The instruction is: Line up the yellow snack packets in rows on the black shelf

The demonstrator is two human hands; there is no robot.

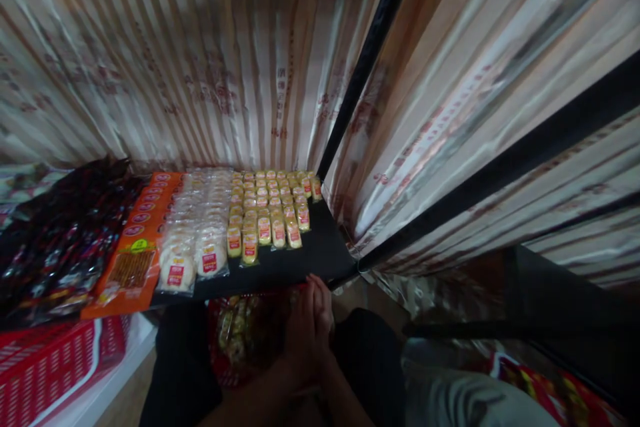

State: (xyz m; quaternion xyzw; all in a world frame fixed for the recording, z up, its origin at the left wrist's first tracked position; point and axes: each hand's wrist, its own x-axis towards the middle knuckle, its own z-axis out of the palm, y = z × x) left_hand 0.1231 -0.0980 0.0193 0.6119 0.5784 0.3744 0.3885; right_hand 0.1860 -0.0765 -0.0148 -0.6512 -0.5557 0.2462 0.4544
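Note:
My left hand (300, 330) and my right hand (324, 310) are pressed together palm to palm, just past the front edge of a black shelf (320, 247). Their fingers lie close together, pointing forward, and I see nothing between them. Below them, between my knees, a red basket (216, 353) holds wrapped snacks (234, 333), partly hidden by my forearms. On the shelf stand rows of small yellow wrapped cakes (264, 227), and left of them clear packs of round white crackers (177, 267).
Orange snack packs (133, 260) and dark shiny packets (65, 240) fill the shelf's left part. A red basket (55, 353) sits below left. Black posts (360, 73) and a rail (450, 193) run before printed curtains (225, 80). Red packages (555, 390) lie low at right.

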